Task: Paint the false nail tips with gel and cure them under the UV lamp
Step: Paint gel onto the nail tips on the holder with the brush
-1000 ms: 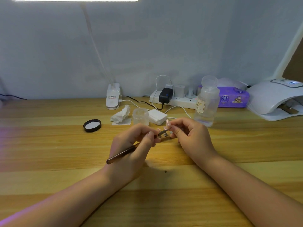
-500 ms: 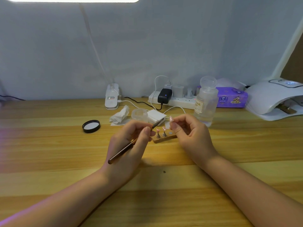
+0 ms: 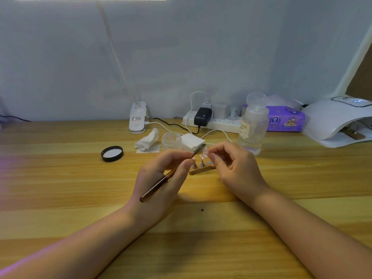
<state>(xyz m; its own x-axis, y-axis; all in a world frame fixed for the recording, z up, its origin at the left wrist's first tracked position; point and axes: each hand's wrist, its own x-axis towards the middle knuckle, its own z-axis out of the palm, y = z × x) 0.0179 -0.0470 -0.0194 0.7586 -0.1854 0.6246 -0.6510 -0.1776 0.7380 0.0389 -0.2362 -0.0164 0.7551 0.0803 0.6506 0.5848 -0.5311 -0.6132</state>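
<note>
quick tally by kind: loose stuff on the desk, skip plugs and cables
Brush: 1
Nail tip in right hand: 1
Wooden tip holder: 1
Clear jar: 1
Black lid: 1
Clear bottle: 1
Crumpled tissue: 1
White pad stack: 1
Purple tissue pack: 1
UV lamp: 1
Total: 10

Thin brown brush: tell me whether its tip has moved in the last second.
Yes. The thin brown brush has lifted; its tip now overlaps the white pad stack behind it.

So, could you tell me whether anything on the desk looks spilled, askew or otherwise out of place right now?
Nothing looks spilled or damaged. The small clear jar stands open, its black lid lying apart to its left, and a crumpled tissue sits beside it. Both fit work in progress.
</note>
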